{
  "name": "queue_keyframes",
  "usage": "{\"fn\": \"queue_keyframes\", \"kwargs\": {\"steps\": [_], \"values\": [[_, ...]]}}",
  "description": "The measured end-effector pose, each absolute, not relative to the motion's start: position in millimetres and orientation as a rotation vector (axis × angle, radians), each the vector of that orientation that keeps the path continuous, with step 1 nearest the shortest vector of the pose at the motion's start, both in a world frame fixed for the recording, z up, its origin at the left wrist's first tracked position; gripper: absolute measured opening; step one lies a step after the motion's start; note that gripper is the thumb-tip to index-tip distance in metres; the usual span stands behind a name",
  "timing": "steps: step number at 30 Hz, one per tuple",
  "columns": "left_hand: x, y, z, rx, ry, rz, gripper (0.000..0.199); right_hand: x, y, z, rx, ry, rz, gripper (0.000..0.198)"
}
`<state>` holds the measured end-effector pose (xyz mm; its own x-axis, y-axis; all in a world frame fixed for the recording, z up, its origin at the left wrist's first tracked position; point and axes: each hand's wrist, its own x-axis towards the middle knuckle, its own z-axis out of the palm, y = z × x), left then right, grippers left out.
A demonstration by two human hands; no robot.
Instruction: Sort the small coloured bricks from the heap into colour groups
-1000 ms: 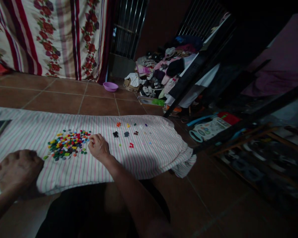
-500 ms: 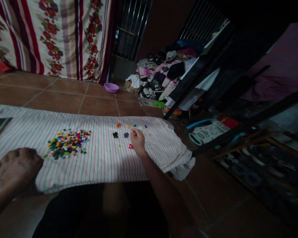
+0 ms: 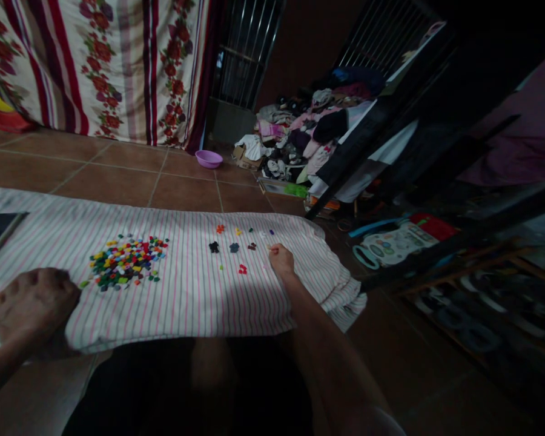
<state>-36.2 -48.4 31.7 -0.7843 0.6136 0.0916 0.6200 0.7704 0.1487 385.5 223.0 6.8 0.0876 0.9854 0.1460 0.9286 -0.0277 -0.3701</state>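
Note:
My right hand [image 3: 282,260] hovers low over the right part of the striped cloth, with thumb and fingertips pinched at a small pale piece [image 3: 269,246]. Just left of it lie small brown pieces [image 3: 252,246], then blue-grey pieces [image 3: 234,247] and black pieces [image 3: 214,247]. Behind these are orange pieces [image 3: 220,229] and yellow pieces [image 3: 238,231]; red pieces [image 3: 242,269] lie nearer me. My left hand [image 3: 34,300] rests at the left of the cloth, its fingers curled under. Beside it spreads a mixed pile of small coloured pieces [image 3: 127,260].
The striped cloth [image 3: 181,309] covers a low surface. A dark framed panel [image 3: 0,233] lies at its left end. Beyond are a purple basin [image 3: 209,159], a heap of clothes [image 3: 300,133] and a floral curtain [image 3: 127,72]. A dark post stands behind the cloth's right end.
My right hand has moved right from the blue-grey pieces, uncovering the brown pieces. My left hand stays where it was. The view has shifted slightly.

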Motion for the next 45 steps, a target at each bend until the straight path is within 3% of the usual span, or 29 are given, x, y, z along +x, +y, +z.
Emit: {"fn": "queue_keyframes", "kwargs": {"steps": [4, 10, 28, 45], "values": [[-41.0, -47.0, 22.1, -0.954, -2.859, -0.115, 0.051, 380.3, 223.1, 9.5, -1.967, -1.933, 0.175, 0.018], [-42.3, -47.6, 17.7, -0.997, -2.736, -0.176, 0.038, 376.6, 226.5, 10.4, -1.984, -1.946, 0.116, 0.010], [-52.4, -47.5, 2.8, -1.009, -2.680, -0.384, 0.034, 360.8, 223.0, 34.0, -1.784, -2.094, 0.034, 0.015], [-54.8, -47.3, -2.1, -1.039, -2.633, -0.453, 0.031, 148.4, 96.5, 11.3, -0.690, -2.421, 0.712, 0.017]]}}
